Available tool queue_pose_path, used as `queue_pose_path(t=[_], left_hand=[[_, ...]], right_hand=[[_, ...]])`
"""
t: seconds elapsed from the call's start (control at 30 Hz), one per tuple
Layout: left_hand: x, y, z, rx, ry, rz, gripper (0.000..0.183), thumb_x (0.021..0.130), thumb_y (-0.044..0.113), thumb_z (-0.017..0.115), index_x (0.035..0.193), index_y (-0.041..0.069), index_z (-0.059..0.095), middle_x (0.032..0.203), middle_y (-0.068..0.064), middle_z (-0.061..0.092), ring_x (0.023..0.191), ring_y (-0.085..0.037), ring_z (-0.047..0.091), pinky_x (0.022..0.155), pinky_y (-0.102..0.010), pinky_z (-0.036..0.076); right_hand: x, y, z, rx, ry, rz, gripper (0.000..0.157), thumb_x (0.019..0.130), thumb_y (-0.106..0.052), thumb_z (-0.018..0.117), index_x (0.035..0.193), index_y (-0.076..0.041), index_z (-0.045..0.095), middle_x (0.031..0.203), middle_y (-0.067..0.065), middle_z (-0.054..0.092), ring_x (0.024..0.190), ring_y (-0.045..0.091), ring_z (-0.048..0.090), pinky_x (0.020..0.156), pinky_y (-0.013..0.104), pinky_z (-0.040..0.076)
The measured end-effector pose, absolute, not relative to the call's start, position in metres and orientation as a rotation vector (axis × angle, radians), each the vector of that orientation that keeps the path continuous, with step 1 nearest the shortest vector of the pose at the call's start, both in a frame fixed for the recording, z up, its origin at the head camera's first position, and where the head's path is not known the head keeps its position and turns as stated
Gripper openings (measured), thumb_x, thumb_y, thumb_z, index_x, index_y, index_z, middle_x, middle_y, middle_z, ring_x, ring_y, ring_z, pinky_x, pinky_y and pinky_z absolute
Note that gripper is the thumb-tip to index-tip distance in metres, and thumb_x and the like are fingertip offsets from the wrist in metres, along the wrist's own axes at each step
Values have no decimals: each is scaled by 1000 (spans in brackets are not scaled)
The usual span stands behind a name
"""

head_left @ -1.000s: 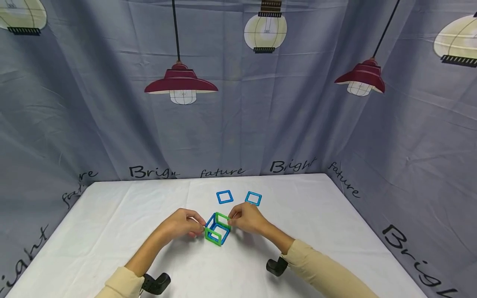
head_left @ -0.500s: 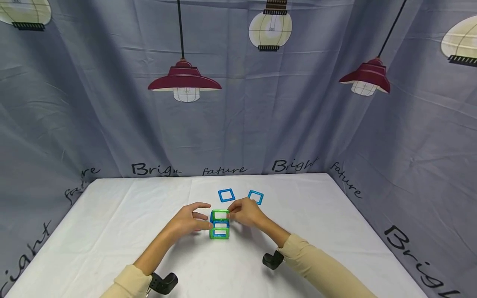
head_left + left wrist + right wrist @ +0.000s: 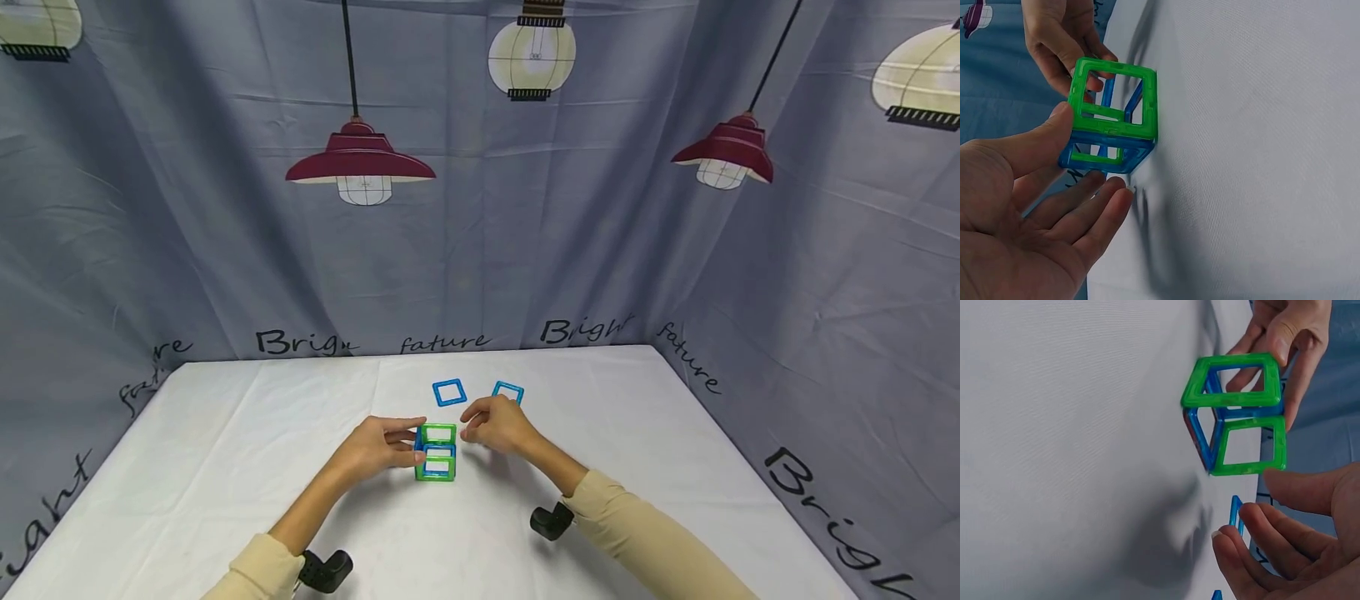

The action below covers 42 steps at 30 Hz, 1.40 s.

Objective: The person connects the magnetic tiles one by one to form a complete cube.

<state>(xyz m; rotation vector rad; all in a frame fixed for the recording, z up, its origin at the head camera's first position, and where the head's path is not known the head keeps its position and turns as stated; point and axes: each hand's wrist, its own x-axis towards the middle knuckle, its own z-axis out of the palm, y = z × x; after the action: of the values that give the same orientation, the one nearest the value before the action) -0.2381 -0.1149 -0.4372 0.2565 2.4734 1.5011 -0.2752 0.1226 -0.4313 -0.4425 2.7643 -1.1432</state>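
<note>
An open box of magnetic tiles stands on the white table (image 3: 615, 417), with two facing green tiles (image 3: 1150, 103) and blue tiles (image 3: 1196, 425) at its base and left side. The side towards my right hand has no tile. My left hand (image 3: 367, 452) holds the box from the left, thumb at the front green tile's corner and index finger at the back one. My right hand (image 3: 501, 427) lies just right of the box, fingers parted and nothing held. Whether its thumb touches the back green tile, I cannot tell.
Behind the box a loose blue square tile (image 3: 449, 392) lies flat. A second blue tile (image 3: 510, 389) lies to its right, partly hidden by the right hand. A grey curtain (image 3: 465, 267) printed with lamps hangs along the table's far edge.
The box has turned so that its green front faces me squarely. My left hand spread its fingers and then came onto the box's left side. My right hand has let go of the box.
</note>
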Motion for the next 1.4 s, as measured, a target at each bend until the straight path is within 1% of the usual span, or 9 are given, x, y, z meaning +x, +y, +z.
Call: queue_pose_path(t=[0.2,0.3,0.43,0.57,0.63,0.77,0.93,1.13,1.4], left_hand=[[-238,-115,-436,257,2499,1443,63,83,15,84,142,8,60,123,-16,73,112,-28,71,104,-52,49],[-237,-114,-436,251,2515,1435,63,83,13,84,141,9,61,124,-15,72,113,-29,70,104,-51,49],[-236,-114,-437,249,2541,1423,61,83,12,84,140,10,62,128,-14,71,113,-28,70,103,-49,51],[-236,-114,-436,284,2565,1423,62,83,13,84,141,12,62,131,-15,69,113,-29,70,103,-50,51],[-235,-115,-436,309,2561,1430,61,84,14,84,140,12,62,132,-16,68,112,-29,71,103,-52,50],[-236,-116,-436,331,2526,1439,56,87,15,81,139,10,63,133,-15,68,110,-27,72,104,-54,48],[-236,-116,-435,342,2513,1421,53,90,13,77,140,11,62,136,-16,66,113,-29,71,105,-53,48],[-234,-116,-434,329,2516,1422,54,90,10,76,142,11,60,137,-17,65,115,-29,70,105,-53,48],[-236,-117,-436,334,2519,1393,55,90,13,77,142,13,60,136,-17,65,117,-29,69,108,-56,44]], right_hand=[[-277,129,-431,-377,2781,-1129,23,85,-15,81,104,-3,76,85,4,73,74,13,62,65,27,48],[-278,131,-431,-340,2779,-1159,22,86,-17,80,103,-5,76,84,3,73,73,13,62,64,27,49],[-275,129,-433,-326,2760,-1185,19,90,-24,77,101,-9,78,84,2,75,71,11,64,63,27,49],[-272,124,-435,-373,2735,-1178,24,94,-30,72,103,-8,79,85,4,76,71,12,65,63,27,50],[-271,121,-436,-392,2729,-1173,27,96,-31,70,103,-7,78,85,6,76,70,13,65,63,27,49],[-271,118,-438,-392,2713,-1170,27,98,-31,68,100,-6,79,83,8,75,67,13,62,60,26,48],[-271,116,-441,-362,2700,-1176,27,99,-29,66,99,-6,79,80,9,73,64,12,58,58,25,46],[-271,114,-441,-350,2703,-1186,26,100,-28,65,102,-6,79,80,8,73,64,13,57,59,26,47],[-273,115,-442,-337,2708,-1150,28,100,-31,64,101,-7,79,80,6,73,65,13,58,59,25,46]])
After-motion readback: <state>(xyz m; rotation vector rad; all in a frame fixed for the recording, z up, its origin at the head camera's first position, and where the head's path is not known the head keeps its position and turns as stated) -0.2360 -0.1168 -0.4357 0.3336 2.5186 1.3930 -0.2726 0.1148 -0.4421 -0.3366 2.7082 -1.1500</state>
